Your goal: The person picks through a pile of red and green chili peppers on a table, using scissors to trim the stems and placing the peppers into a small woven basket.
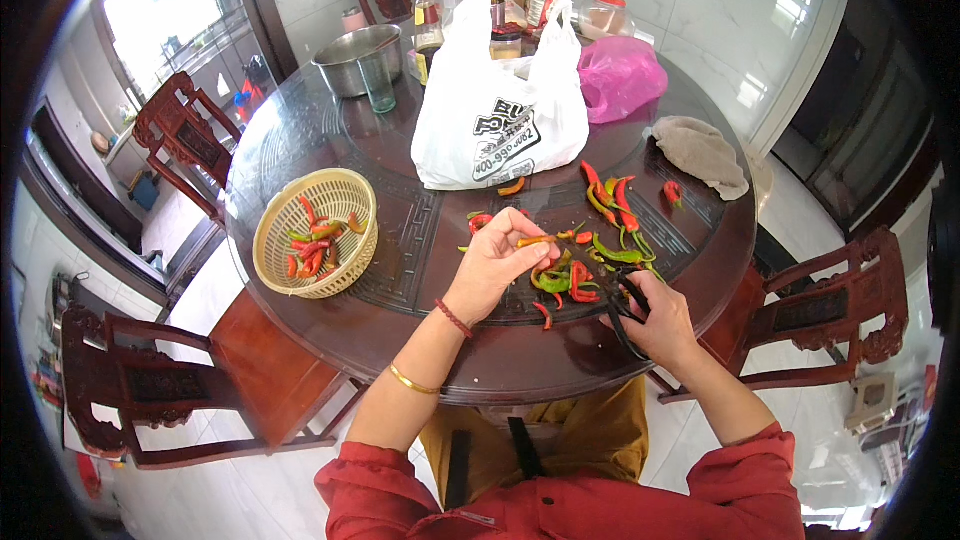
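Note:
Above the near part of the round table, my left hand pinches an orange-brown chili pepper between thumb and fingers. My right hand is closed on black-handled scissors, to the right of the loose peppers; whether the blades are apart I cannot make out. Red and green chili peppers lie scattered between and beyond my hands. A longer cluster of red chilies rests farther right. At the left stands a yellow plastic basket with several red, orange and green chilies in it.
Behind the peppers stands a white plastic bag. Past it are a pink bag, a metal pot, a drinking glass, bottles and jars. A grey cloth lies at the right edge. Carved wooden chairs surround the table.

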### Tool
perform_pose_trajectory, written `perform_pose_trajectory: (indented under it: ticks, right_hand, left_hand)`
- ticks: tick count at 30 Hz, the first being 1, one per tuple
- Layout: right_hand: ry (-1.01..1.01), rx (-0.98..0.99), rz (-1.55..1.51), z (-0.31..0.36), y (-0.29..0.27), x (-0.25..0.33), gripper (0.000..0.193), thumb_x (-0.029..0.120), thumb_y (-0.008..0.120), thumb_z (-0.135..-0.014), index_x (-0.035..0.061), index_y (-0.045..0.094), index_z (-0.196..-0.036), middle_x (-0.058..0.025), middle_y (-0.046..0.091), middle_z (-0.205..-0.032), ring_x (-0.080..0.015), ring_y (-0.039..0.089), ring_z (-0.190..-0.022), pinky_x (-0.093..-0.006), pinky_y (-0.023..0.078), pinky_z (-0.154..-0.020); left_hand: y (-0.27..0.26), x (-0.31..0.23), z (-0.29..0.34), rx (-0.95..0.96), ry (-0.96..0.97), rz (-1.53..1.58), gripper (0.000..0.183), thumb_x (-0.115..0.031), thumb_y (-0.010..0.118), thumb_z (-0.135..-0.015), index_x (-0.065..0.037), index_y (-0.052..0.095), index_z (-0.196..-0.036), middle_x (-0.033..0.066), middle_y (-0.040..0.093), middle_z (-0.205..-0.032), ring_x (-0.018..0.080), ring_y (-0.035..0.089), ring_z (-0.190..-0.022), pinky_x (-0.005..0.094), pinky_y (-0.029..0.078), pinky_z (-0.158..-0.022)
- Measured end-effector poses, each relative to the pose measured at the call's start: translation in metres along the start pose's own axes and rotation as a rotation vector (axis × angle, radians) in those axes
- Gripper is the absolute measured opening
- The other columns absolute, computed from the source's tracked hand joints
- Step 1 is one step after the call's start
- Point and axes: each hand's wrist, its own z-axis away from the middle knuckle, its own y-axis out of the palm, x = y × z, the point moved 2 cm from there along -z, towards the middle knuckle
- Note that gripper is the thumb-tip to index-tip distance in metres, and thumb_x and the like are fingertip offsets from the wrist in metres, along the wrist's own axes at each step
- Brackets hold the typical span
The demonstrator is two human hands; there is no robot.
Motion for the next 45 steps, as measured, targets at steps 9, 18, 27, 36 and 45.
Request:
perform_pose_trajectory:
  ticks: [9, 18, 27, 36, 45]
  right_hand:
    - [0.039, 0.010, -0.104, -0.004, 0.001, 0.008, 0.043, 0.022, 0.079, -0.067, 0.0035, 0.054, -0.097, -0.0081, 0.061, -0.080, -0.0193, 0.057, -0.065, -0.0301, 0.047, -0.063]
    - [0.049, 0.037, -0.067, -0.005, 0.002, -0.008, 0.033, 0.019, 0.077, -0.068, 0.0037, 0.056, -0.088, -0.0098, 0.060, -0.070, -0.0233, 0.057, -0.061, -0.0308, 0.046, -0.060]
    - [0.228, -0.262, 0.268, -0.035, -0.026, -0.110, 0.031, 0.023, 0.068, -0.073, 0.0030, 0.060, -0.095, -0.0176, 0.065, -0.081, -0.0334, 0.064, -0.077, -0.0390, 0.049, -0.067]
    - [0.267, -0.379, 0.023, -0.034, -0.017, -0.132, 0.031, 0.018, 0.071, -0.074, 0.0016, 0.059, -0.097, -0.0154, 0.066, -0.084, -0.0313, 0.064, -0.078, -0.0359, 0.048, -0.068]
    - [0.232, -0.389, -0.098, -0.036, -0.016, -0.135, 0.030, 0.018, 0.072, -0.073, 0.0011, 0.059, -0.095, -0.0144, 0.066, -0.078, -0.0273, 0.065, -0.072, -0.0334, 0.049, -0.064]
  left_hand:
    - [-0.004, 0.000, 0.000, 0.010, -0.059, -0.003, 0.010, -0.005, 0.058, -0.088, -0.005, 0.049, -0.093, 0.0071, 0.063, -0.086, 0.0087, 0.057, -0.077, 0.0210, 0.046, -0.069]
    - [-0.007, -0.012, 0.000, -0.058, -0.058, -0.105, 0.012, -0.005, 0.062, -0.085, -0.004, 0.052, -0.093, 0.0080, 0.063, -0.084, 0.0097, 0.056, -0.075, 0.0234, 0.047, -0.071]
    - [-0.080, -0.144, 0.040, -0.706, 0.209, -1.921, 0.009, -0.007, 0.059, -0.078, -0.007, 0.058, -0.087, 0.0135, 0.064, -0.083, 0.0300, 0.061, -0.078, 0.0393, 0.047, -0.068]
    - [-0.047, -0.076, -0.008, -0.298, 0.197, -1.794, 0.012, -0.019, 0.060, -0.081, -0.008, 0.065, -0.083, 0.0115, 0.063, -0.085, 0.0315, 0.061, -0.077, 0.0405, 0.049, -0.069]
    - [-0.034, 0.038, -0.099, -0.163, -0.072, -2.227, 0.035, -0.035, 0.041, -0.094, -0.009, 0.061, -0.082, 0.0114, 0.066, -0.068, 0.0274, 0.067, -0.067, 0.0388, 0.052, -0.056]
